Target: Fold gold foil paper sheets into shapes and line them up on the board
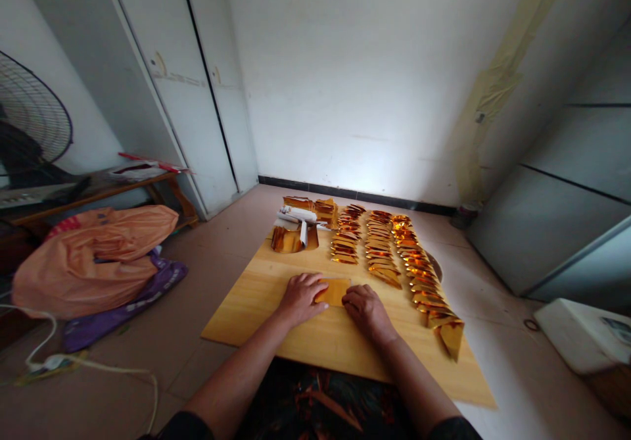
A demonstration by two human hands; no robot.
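My two hands meet at one gold sheet (338,291), which lies on the wooden surface (290,336) in front of me, toward the near side. My left hand (302,300) is at the sheet's left end, fingers reaching over it and the thumb set apart below them; whether that grip pinches the sheet or only presses on it, I cannot tell. My right hand (365,312) is at the opposite end, its fingers curled in a narrow grip on the right edge.

Beyond my left hand sits a pile of gold paper (286,239), and behind that a white roll (298,214) and more gold paper (326,212) near the far edge. Past my right hand, folded gold pieces stand close together in three rows: a left row (346,239), a middle row (379,246) and a right row (421,275). The right row is the longest and runs down toward me, ending in a larger pointed piece (451,338).

Off to my left, an orange bag (93,262) rests against a purple bag (128,318) on the tiled floor (236,220). A white box (579,335) stands to my right.
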